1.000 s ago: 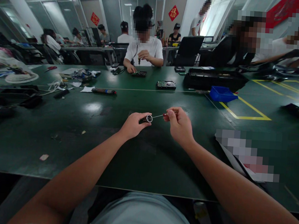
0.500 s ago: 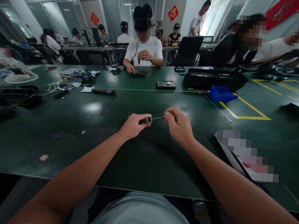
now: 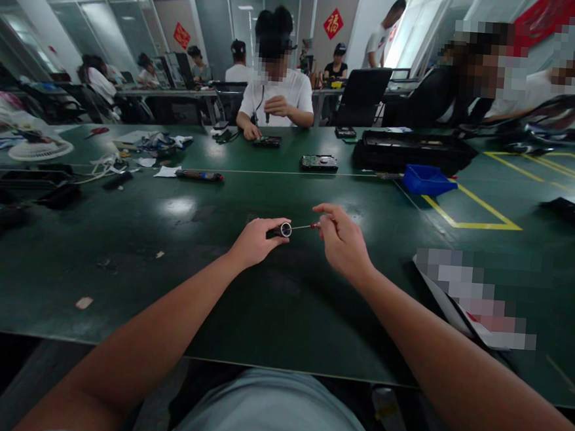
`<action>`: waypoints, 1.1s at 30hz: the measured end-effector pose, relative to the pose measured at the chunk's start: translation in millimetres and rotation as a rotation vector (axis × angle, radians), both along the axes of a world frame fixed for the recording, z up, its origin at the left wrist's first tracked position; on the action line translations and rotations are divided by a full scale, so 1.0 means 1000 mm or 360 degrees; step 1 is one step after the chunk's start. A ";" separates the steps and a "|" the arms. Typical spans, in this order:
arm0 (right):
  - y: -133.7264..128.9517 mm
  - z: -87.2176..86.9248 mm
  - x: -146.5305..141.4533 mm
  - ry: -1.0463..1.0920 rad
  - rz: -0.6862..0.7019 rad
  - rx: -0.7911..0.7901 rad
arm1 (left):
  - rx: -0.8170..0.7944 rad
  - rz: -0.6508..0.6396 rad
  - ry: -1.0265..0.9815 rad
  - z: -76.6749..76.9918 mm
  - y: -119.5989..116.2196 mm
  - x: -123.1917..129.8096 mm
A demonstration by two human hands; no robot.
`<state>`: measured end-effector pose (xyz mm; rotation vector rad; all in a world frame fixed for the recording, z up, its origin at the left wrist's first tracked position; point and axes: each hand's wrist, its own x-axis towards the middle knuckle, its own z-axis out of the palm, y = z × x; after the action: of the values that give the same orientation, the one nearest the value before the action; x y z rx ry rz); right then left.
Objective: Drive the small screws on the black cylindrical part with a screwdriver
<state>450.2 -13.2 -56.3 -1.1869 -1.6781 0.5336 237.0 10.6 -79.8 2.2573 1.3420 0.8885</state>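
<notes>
My left hand (image 3: 257, 241) is closed around a short dark cylinder with a silvery ring at its end (image 3: 286, 229), which looks like a small flashlight. The ringed end faces me, held just over the green table. My right hand (image 3: 341, 237) grips a thin screwdriver (image 3: 314, 225) with a red collar. Its index finger is stretched out above the handle, while the thumb and other fingers hold it. The screwdriver's slim shaft points left, and the tip meets the cylinder's right side near the ring. Fingers hide most of the handle and the cylinder's rear.
Across the green table (image 3: 130, 283), a person in a white shirt (image 3: 296, 94) works on a small device. A circuit-board device (image 3: 319, 163), a long black housing (image 3: 414, 152) and a blue bin (image 3: 428, 180) lie ahead. Cables and a pen-like tool (image 3: 199, 176) are at left.
My right index finger has lifted and straightened away from the screwdriver handle. The cylinder in my left hand has shifted very slightly left.
</notes>
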 end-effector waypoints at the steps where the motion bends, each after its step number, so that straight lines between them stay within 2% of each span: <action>1: 0.000 0.000 -0.001 0.0079 0.0000 0.0006 | 0.0010 0.0007 0.0009 0.001 0.000 0.000; 8: 0.012 -0.009 -0.005 0.0761 0.0133 -0.0194 | 0.0078 0.0026 0.0068 0.006 -0.002 0.001; 11: 0.022 -0.014 0.000 0.1182 0.0187 -0.0437 | 0.0192 -0.0018 0.0017 0.006 0.000 -0.001; 14: 0.031 -0.017 0.005 0.1355 0.0147 -0.0628 | 0.0187 -0.0020 0.0085 0.005 0.003 -0.003; 19: 0.029 -0.018 0.004 0.1113 -0.0040 -0.0469 | 0.0080 0.0039 0.0172 0.004 0.005 -0.004; 27: 0.015 -0.009 0.003 0.0729 -0.0096 -0.0092 | 0.0063 0.0025 0.0254 0.001 0.005 -0.005; 30: 0.013 -0.007 0.003 0.0491 -0.0044 -0.0059 | 0.0048 0.0012 0.0274 -0.002 0.006 -0.005; 33: 0.010 -0.005 0.002 0.0233 -0.0119 -0.0083 | 0.0000 -0.0012 0.0289 -0.004 0.006 -0.004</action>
<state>451.9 -3.0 -61.5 -1.2137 -1.4979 0.6062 232.9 16.7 -83.9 2.3896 1.4076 0.6939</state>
